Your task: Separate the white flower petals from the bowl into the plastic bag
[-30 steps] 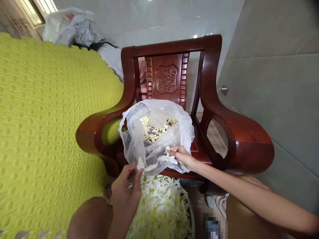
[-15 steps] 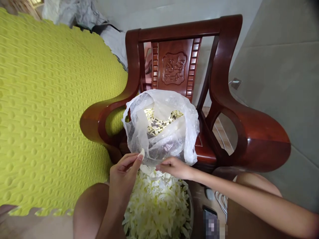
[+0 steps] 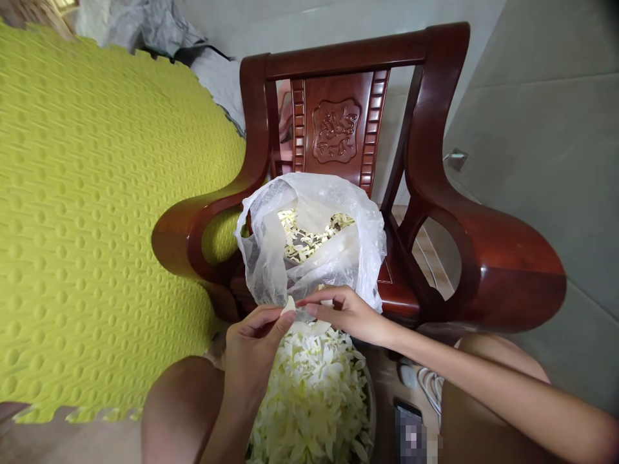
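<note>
Low at the bottom edge, a heap of pale petals fills a round container, its near side cut off by the frame and most of its wall hidden. Just above the heap, the left hand pinches one whitish petal between thumb and forefinger, its long axis roughly upright, tip pointing up. That petal lies just left of the right hand, whose thumb and forefinger are narrowly parted toward it; whether they touch it I cannot tell (any gap is slight). More white shows behind and under the right hand's fingers, so whether it holds something is hard to make out.

Beyond both hands, a translucent plastic bag gapes on the seat of a carved wooden chair. Loose pieces show inside; folds hide the rest, and the hands cover part of its near lip. Farthest back stands a grey wall.
</note>
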Available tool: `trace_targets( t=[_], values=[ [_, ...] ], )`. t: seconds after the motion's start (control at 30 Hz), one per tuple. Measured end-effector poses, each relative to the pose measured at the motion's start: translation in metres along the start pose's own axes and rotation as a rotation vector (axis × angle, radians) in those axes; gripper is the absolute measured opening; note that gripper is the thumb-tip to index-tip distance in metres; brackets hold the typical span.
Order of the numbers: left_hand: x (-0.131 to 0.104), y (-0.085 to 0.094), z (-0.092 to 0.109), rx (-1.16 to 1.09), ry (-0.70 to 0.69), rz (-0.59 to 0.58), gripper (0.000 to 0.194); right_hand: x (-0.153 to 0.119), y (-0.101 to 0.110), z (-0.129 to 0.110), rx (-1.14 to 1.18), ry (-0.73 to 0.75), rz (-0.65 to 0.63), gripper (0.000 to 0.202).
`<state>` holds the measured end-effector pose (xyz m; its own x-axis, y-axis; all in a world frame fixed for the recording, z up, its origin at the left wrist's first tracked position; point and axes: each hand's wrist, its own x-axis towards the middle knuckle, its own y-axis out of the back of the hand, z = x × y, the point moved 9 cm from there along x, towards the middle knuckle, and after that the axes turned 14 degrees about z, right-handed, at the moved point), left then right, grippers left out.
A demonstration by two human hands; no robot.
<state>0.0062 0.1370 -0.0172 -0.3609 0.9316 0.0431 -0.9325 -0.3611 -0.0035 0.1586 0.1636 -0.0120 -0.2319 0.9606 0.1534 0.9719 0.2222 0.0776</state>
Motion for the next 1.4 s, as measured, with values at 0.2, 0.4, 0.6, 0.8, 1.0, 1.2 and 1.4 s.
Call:
trace_targets(
  t=[0.2, 0.4, 0.6, 0.8, 1.0, 1.2, 1.4],
  values=[
    [-0.006, -0.004, -0.011, -0.085, 0.143, 0.059, 0.022, -0.004, 0.002, -0.004, 0.021, 0.035, -0.035, 0.027],
    [-0.009, -0.011, -0.004, 0.055, 0.050, 0.020, 0.025, -0.006, 0.004, 0.010, 0.099, -0.151, -0.060, 0.035],
    [-0.014, -0.026, 0.011, 0.123, -0.112, -0.117, 0.012, -0.016, -0.001, 0.033, 0.225, -0.424, -0.125, 0.037],
    [-0.010, -0.029, -0.015, -0.089, 0.161, -0.119, 0.022, -0.007, 0.003, 0.007, 0.176, -0.149, -0.119, 0.033],
    [0.018, 0.018, -0.017, 0.053, 0.059, 0.213, 0.035, -0.006, 0.011, 0.008, 0.213, -0.173, -0.027, 0.035],
    [0.032, 0.046, -0.040, -0.037, 0.267, 0.344, 0.052, 0.003, 0.036, -0.009, 0.413, -0.174, 0.103, 0.032],
    [0.025, 0.022, -0.030, 0.083, 0.300, 0.026, 0.049, 0.001, 0.026, 0.003, 0.399, -0.296, -0.100, 0.037]
  ],
)
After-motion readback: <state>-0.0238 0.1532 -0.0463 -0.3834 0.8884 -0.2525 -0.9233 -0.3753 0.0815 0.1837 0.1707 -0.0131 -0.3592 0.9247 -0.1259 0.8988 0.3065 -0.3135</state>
